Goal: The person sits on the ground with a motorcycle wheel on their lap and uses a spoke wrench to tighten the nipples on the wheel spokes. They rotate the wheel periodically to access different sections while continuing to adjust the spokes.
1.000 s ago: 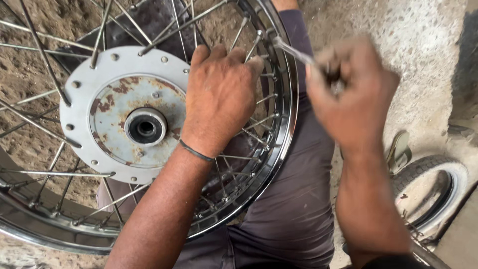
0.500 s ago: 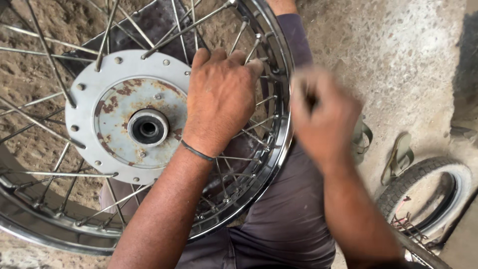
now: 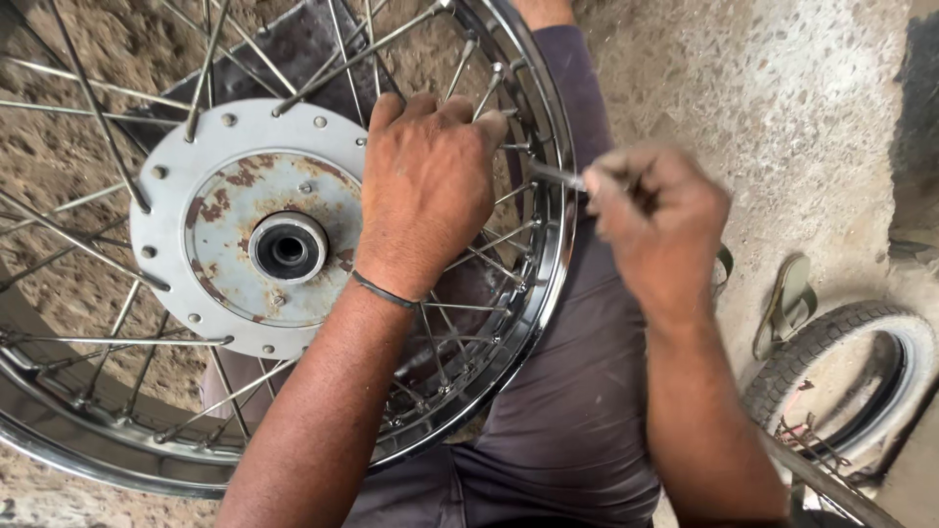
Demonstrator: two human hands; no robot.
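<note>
A chrome spoked wheel rim [image 3: 548, 244] rests across my lap, with a grey, rust-spotted hub [image 3: 245, 230] in its middle. My left hand [image 3: 430, 186] lies flat over the spokes [image 3: 469, 254] next to the hub, fingertips toward the rim. My right hand [image 3: 655, 215] is closed around a thin metal tool [image 3: 558, 176] whose tip points at the rim's inner edge. A dark band circles my left wrist.
Dark trousers [image 3: 577, 391] cover my legs under the wheel. A small tyre [image 3: 851, 381] lies on the rough concrete floor at lower right, with a sandal [image 3: 787, 303] beside it. A metal rod [image 3: 831, 484] crosses the bottom right corner.
My right hand has dropped from above the rim and come back beside it with the tool pointing at the rim. My left hand has stayed on the spokes.
</note>
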